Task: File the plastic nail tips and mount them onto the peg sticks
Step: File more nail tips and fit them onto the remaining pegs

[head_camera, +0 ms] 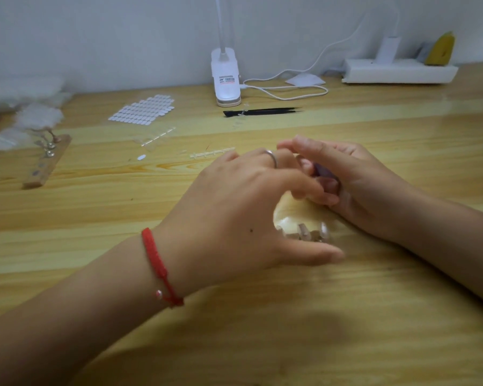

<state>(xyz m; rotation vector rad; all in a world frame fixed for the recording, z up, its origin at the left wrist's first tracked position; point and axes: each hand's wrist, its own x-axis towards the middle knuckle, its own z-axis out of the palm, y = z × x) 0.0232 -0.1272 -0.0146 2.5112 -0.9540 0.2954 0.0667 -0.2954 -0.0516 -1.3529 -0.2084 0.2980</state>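
Note:
My right hand [354,185] lies on its side on the wooden table [262,316], its fingers curled round a small purple thing [322,171] that looks like a nail file, mostly hidden. My left hand [243,207], with a ring and a red bracelet, reaches across, its fingertips touching the right hand's fingers and its thumb spread apart. A clear strip of plastic nail tips [304,232] sits on the table between that thumb and the fingers, blurred. The wooden peg holder [46,162] with metal peg sticks [49,147] lies at the far left.
A sheet of white adhesive tabs [142,110], bare clear sprues [158,137] and black tweezers [262,112] lie beyond the hands. A white lamp base [226,76], its cable and a power strip [399,71] stand along the wall. Plastic bags [23,112] are piled far left.

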